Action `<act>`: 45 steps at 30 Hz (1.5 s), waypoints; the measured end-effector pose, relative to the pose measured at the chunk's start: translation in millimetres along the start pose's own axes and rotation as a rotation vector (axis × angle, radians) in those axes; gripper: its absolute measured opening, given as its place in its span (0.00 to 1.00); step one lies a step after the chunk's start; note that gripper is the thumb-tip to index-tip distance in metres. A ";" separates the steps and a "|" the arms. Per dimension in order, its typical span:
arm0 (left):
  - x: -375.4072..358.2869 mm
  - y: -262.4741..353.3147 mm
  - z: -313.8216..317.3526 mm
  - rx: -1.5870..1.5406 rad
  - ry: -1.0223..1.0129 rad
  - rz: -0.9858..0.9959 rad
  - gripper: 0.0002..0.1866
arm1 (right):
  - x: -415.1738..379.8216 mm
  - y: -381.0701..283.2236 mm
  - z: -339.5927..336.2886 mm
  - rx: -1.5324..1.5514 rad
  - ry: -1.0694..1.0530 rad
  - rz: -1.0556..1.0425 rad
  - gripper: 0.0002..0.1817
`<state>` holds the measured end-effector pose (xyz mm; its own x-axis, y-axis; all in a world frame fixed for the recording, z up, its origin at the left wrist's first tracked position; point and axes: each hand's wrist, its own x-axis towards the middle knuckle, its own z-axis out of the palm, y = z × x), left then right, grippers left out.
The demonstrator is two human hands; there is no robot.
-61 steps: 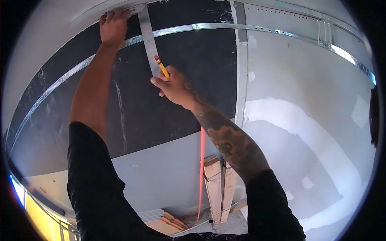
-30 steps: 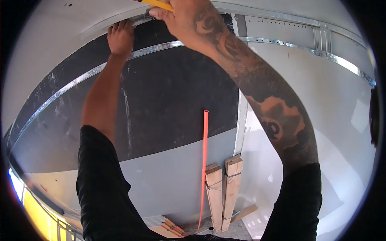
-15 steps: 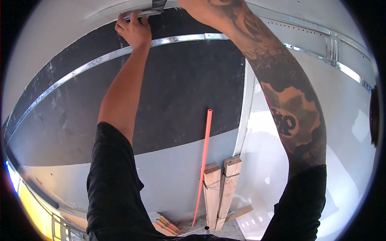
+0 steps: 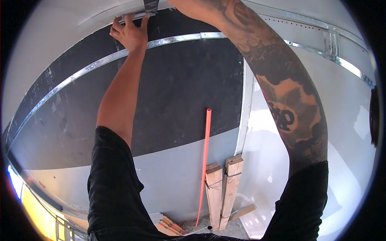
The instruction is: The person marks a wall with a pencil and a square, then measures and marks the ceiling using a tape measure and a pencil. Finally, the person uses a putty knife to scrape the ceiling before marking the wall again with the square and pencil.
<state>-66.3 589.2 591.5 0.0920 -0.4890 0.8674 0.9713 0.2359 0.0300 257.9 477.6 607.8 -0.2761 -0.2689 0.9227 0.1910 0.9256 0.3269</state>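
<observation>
High on the wall, my left hand (image 4: 130, 35) has its fingers curled onto the edge of a thin metal strip (image 4: 140, 16), with the thumb at the strip's right end. Just above that thumb, a dark grey flat piece (image 4: 151, 5) comes down from the top of the view; what it belongs to is cut off. My right hand (image 4: 181, 5) reaches up to the top edge, right of this piece. Its fingers are out of view, so whatever it may hold is hidden. Behind both arms is a dark wall panel (image 4: 181, 80).
A shiny metal rail (image 4: 96, 66) runs across the panel below my hands. An orange pipe (image 4: 206, 140) leans on the wall beside strapped wooden bundles (image 4: 231, 184). Several orange-tipped lengths (image 4: 171, 225) lie on the floor. White wallboard (image 4: 277, 160) stands at right.
Both hands appear slightly further left and higher in the view, along with the metal strip and the dark grey piece. My left hand stays on the strip.
</observation>
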 end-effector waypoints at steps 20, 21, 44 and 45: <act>2.8 6.1 -1.7 0.037 0.007 -0.009 0.32 | 3.9 -11.5 -6.4 0.118 -0.117 0.232 0.16; 3.5 6.4 -1.6 0.036 0.004 -0.019 0.32 | -0.4 -8.2 -2.9 0.093 -0.055 0.123 0.16; 17.6 16.9 -26.1 0.012 -0.252 -0.184 0.32 | -39.7 13.6 -18.5 0.090 0.015 0.495 0.18; 17.8 18.1 -27.3 0.020 -0.247 -0.183 0.32 | -43.6 20.1 -14.9 0.088 0.017 0.490 0.18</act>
<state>-41.2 561.9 593.9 -0.1425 -0.3061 0.9413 0.9622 0.1801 0.2042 287.8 504.0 577.2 -0.1582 0.2000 0.9669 0.2139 0.9630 -0.1641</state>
